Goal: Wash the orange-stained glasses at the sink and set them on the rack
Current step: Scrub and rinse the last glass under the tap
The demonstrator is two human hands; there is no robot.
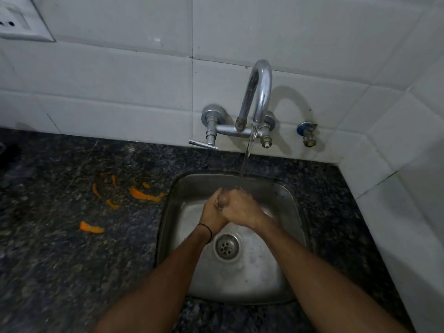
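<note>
My left hand (212, 212) and my right hand (242, 209) are pressed together over the steel sink (286, 200), just under the thin stream of water (247, 155) that runs from the curved chrome tap (260, 92). My right hand lies on top with its fingers curled over the left hand. Most of the left hand's fingers are hidden where the two hands meet. No glass shows between them or anywhere else in view. No rack is in view either. A dark band circles my left wrist.
Several orange peel scraps (144, 194) lie on the dark granite counter (72, 260) left of the sink. The drain (227, 246) sits below my hands. A tap lever (203, 143) sticks out left. White tiled walls close the back and right; a socket (14, 22) is top left.
</note>
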